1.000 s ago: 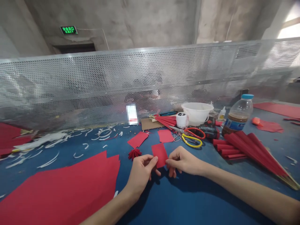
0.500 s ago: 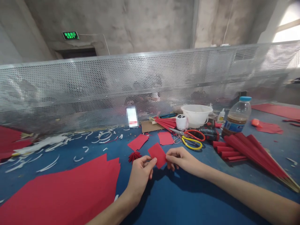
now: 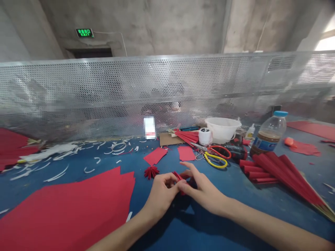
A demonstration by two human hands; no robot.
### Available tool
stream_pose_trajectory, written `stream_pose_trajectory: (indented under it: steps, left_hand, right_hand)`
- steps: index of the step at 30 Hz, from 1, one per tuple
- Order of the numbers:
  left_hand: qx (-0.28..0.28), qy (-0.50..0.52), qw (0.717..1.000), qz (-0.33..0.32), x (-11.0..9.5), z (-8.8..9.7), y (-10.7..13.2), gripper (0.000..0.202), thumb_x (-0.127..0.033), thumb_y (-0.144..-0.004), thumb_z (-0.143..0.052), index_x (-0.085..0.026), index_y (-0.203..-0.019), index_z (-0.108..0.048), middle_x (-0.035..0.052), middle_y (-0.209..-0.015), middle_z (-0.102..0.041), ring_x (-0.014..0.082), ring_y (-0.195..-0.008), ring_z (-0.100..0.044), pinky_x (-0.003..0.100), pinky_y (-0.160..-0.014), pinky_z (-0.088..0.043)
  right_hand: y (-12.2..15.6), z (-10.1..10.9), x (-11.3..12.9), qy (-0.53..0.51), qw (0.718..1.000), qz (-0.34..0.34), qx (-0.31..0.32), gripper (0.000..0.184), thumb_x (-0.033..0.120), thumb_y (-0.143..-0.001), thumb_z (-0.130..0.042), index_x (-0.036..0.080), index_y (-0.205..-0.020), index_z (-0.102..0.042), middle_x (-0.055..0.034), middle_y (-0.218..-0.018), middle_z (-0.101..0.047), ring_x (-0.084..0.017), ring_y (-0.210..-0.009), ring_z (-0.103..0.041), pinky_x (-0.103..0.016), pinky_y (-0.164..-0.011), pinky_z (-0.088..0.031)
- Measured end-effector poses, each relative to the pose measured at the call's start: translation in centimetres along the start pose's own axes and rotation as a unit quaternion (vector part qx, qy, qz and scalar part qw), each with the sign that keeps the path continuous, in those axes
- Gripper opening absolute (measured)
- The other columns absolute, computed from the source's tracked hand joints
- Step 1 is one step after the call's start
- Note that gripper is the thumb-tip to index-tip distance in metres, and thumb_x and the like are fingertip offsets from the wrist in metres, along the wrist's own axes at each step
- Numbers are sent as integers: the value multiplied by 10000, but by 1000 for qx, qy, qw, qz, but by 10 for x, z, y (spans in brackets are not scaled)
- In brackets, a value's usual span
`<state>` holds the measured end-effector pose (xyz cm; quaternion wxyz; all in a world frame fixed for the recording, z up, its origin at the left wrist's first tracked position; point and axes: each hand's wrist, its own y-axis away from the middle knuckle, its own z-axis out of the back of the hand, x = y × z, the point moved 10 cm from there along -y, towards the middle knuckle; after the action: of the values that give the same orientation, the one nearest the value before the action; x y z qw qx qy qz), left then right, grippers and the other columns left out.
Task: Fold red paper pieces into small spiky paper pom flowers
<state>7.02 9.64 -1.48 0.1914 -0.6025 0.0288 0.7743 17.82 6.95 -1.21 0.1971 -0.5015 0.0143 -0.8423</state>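
Between my two hands is a small piece of red paper [image 3: 177, 176], now bent up and mostly hidden by the fingers. My left hand [image 3: 160, 195] pinches it from the left, thumb against curled fingers. From the right, my right hand [image 3: 208, 195] grips it too, its thumb meeting the left thumb and one finger lifted away. Just beyond the left hand lies a pleated red paper fan [image 3: 151, 172]. Two batches of small red paper, a left piece [image 3: 155, 156] and a right piece [image 3: 186, 153], lie flat farther back.
Large red sheets [image 3: 78, 209] cover the front left. Scissors [image 3: 216, 160], a thread spool [image 3: 205, 136], a white bucket [image 3: 222, 129] and a bottle [image 3: 269, 134] stand or lie at right, near folded red fans [image 3: 285, 174]. White paper scraps [image 3: 56, 174] litter the left; a perforated metal screen [image 3: 104, 90] rises behind.
The small red paper was held flat and open between both hands; now it is bent or folded. My hands have come together, the right one moving left. The view has shifted slightly.
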Motion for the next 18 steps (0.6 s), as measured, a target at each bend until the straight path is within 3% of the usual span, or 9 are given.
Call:
stream_pose_trajectory:
  steps: [3, 10, 13, 18]
  left_hand:
    - [-14, 11, 1000, -7, -2, 5, -1, 384, -463, -775, -693, -140, -588, -604, -31, -531, -497, 101, -526, -403, 209, -523, -315]
    - [-2, 61, 998, 16, 4, 6, -3, 363, -469, -817, -653, -144, -659, -624, -30, -568, -525, 98, -523, -436, 199, -521, -344]
    - [2, 119, 992, 33, 10, 5, -4, 275, -381, -801, -679, -139, -680, -631, -25, -599, -558, 98, -550, -461, 197, -553, -377]
    - [-28, 173, 983, 63, 20, 8, -4, 110, -210, -747, -666, -142, -833, -654, 18, -766, -674, 146, -690, -598, 234, -666, -486]
  right_hand:
    - [-6, 3, -6, -51, 998, -28, 1, 562, 533, -902, -557, 212, -1341, -415, -16, -872, -666, -144, -651, -551, -260, -569, -417]
    - [-7, 3, -10, -174, 984, -24, 11, 542, 440, -886, -619, 234, -1340, -409, 6, -867, -616, -141, -723, -537, -254, -629, -410]
    - [-10, 8, -17, -174, 984, -33, -17, 461, 392, -905, -589, 233, -1308, -430, 40, -746, -566, -134, -659, -518, -246, -588, -391]
    - [-11, 21, -21, -136, 987, -24, -77, 412, 316, -908, -558, 244, -1289, -420, 29, -771, -592, -143, -655, -516, -256, -587, -395]
